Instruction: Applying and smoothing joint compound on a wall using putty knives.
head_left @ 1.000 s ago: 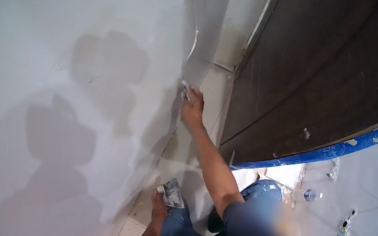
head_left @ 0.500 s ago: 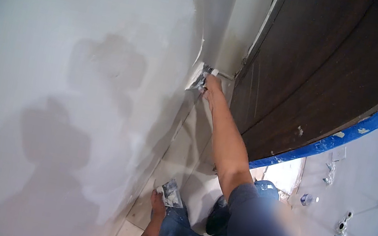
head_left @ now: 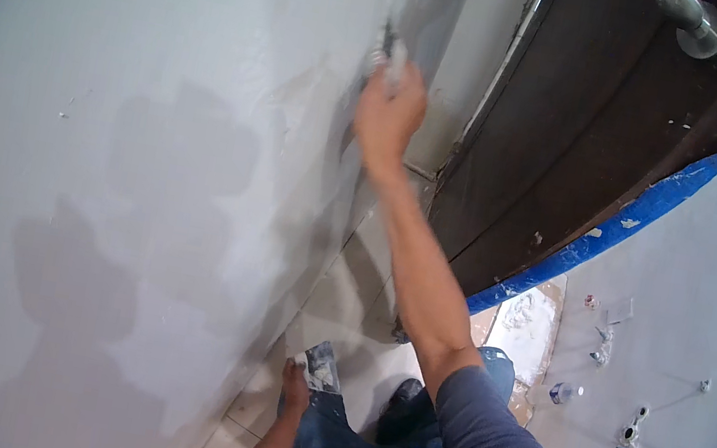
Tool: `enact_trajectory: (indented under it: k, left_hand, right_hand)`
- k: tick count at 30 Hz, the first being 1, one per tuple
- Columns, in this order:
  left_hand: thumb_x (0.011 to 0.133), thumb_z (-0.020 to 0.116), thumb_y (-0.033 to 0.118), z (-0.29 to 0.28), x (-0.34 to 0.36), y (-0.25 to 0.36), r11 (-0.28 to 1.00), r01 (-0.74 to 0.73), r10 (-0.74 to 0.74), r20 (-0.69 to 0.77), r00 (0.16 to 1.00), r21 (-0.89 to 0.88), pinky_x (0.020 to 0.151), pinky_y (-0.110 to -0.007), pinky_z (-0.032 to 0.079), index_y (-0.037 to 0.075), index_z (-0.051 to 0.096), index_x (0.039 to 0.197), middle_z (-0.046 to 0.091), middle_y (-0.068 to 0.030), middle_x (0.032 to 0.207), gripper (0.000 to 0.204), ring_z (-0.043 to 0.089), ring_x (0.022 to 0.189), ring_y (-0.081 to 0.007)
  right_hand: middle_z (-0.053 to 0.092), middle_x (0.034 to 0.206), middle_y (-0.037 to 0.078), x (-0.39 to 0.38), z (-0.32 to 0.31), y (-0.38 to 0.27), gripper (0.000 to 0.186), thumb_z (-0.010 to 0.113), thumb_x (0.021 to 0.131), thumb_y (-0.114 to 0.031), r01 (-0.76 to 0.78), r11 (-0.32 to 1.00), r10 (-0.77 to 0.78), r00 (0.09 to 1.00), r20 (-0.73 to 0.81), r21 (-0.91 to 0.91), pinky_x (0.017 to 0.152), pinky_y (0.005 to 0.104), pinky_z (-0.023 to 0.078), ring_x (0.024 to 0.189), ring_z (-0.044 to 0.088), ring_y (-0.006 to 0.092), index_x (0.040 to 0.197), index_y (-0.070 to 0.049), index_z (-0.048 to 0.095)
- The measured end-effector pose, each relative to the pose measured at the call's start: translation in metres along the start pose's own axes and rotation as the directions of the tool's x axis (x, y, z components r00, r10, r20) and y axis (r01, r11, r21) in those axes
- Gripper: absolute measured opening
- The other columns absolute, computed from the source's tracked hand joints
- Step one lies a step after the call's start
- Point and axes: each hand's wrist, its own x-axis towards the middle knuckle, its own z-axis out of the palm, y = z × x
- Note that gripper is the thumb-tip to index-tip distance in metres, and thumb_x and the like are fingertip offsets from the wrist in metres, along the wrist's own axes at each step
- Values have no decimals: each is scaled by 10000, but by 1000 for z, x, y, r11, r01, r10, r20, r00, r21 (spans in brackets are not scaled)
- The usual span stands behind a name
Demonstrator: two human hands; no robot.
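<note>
My right hand [head_left: 388, 119] is closed around the handle of a putty knife [head_left: 389, 42], whose blade is against or very near the white wall [head_left: 247, 41], close to the inner corner; motion blurs it. My left hand [head_left: 294, 387] hangs low by my leg, its fingers gripping a second, wide putty knife [head_left: 321, 368]. White compound is smeared over that flat, dark grey blade. Faint patches of filler show on the wall beside my right forearm.
A dark brown door [head_left: 577, 128] with a metal handle [head_left: 699, 33] stands right of the corner, blue tape [head_left: 611, 232] along its edge. Pipe fittings [head_left: 631, 433] jut from the right-hand wall. Pale tiles [head_left: 367, 259] cover the floor; a white-smeared board [head_left: 521, 334] lies beyond my knee.
My right hand has moved up the wall with its putty knife, away from the floor corner. The left hand stays low with its knife. The view has shifted, bringing in the door handle.
</note>
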Motion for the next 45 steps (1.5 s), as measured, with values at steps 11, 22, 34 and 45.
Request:
enact_trajectory:
  k: [11,22,34,45]
  left_hand:
    - [886,508,100,9,-9,13,983,86,-98,-65,993,-162,756,-291,414,36,556,924,558,-17,870,89,504,819,-131]
    - [892,493,99,4,-8,21,969,171,-155,100,983,-177,800,-283,434,28,583,1041,596,-30,957,188,547,864,-142]
    - [902,496,146,11,-17,34,981,-67,66,12,998,180,809,-304,439,20,577,1034,582,-39,933,200,542,866,-165]
    - [881,488,108,14,-11,27,980,135,-150,-100,984,-144,836,-293,430,11,579,1047,599,-50,964,212,539,892,-161]
  right_hand:
    - [709,1136,83,43,-51,2,485,592,728,86,511,859,-502,853,-146,35,914,381,472,977,591,310,1144,-117,736]
    - [649,1282,92,4,-9,172,567,539,727,103,346,936,-322,915,242,-64,1030,381,413,1154,551,322,1241,-88,680]
    - [604,1281,216,-250,-37,207,378,568,990,-188,-300,942,334,783,525,-151,999,381,437,1194,579,325,1309,14,587]
    - [658,893,62,-144,12,277,284,506,1001,-236,-935,352,862,344,373,49,652,384,509,752,627,202,1175,-41,619]
